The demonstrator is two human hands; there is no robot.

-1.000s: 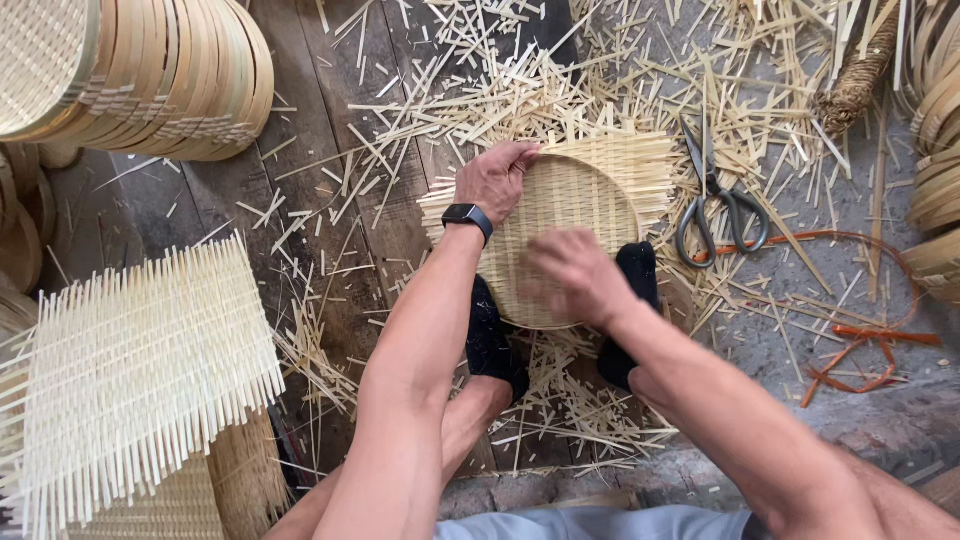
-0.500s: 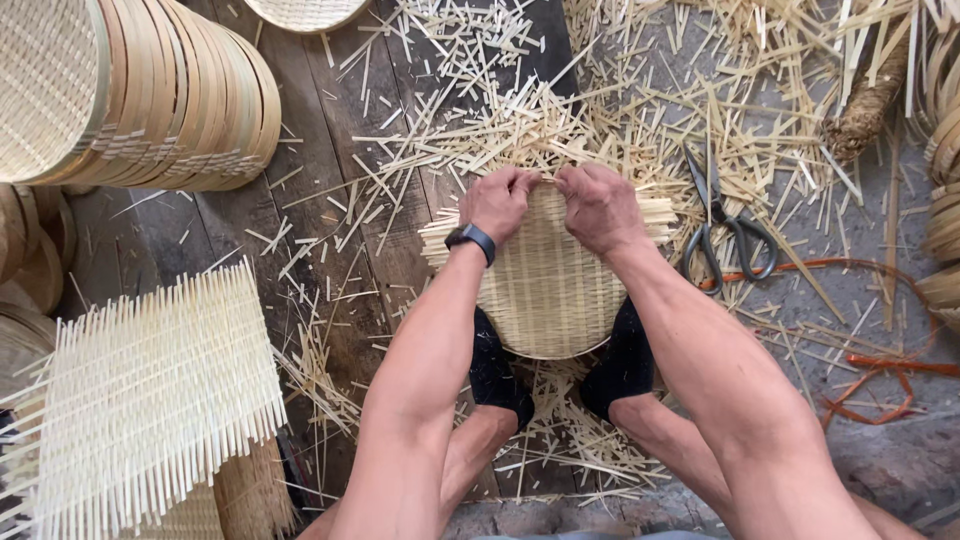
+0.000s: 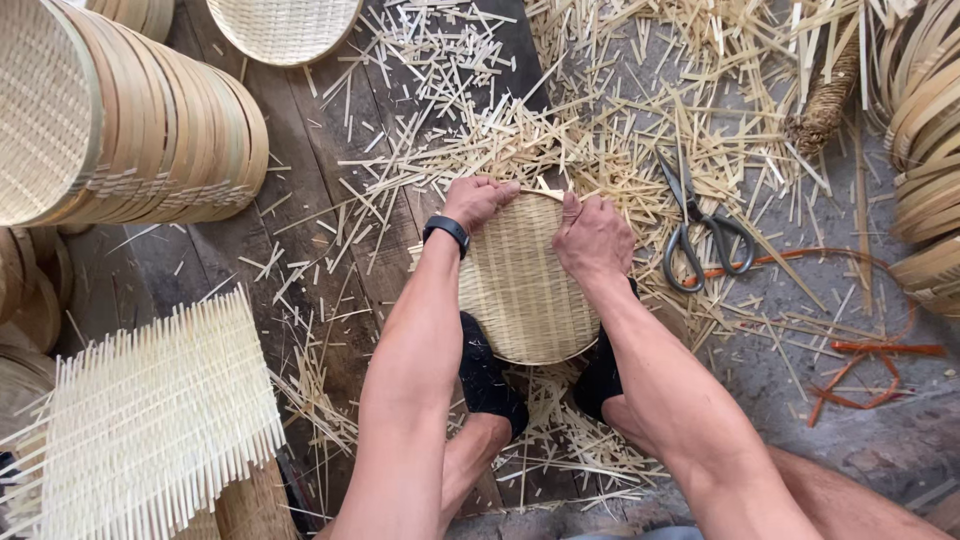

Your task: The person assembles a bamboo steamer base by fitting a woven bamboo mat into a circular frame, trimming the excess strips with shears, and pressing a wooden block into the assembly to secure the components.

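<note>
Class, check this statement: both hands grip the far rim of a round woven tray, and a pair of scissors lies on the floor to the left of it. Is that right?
Not quite. In the head view the scissors lie to the right of the round woven tray, not the left. The left hand and right hand do grip its far rim.

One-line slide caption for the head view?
Both hands, left and right, grip the far rim of a round woven bamboo tray beside grey metal scissors.

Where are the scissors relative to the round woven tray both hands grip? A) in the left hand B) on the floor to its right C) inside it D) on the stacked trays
B: the scissors lie on the strip-littered floor right of the round woven tray, untouched by either the left hand or right hand.
</note>
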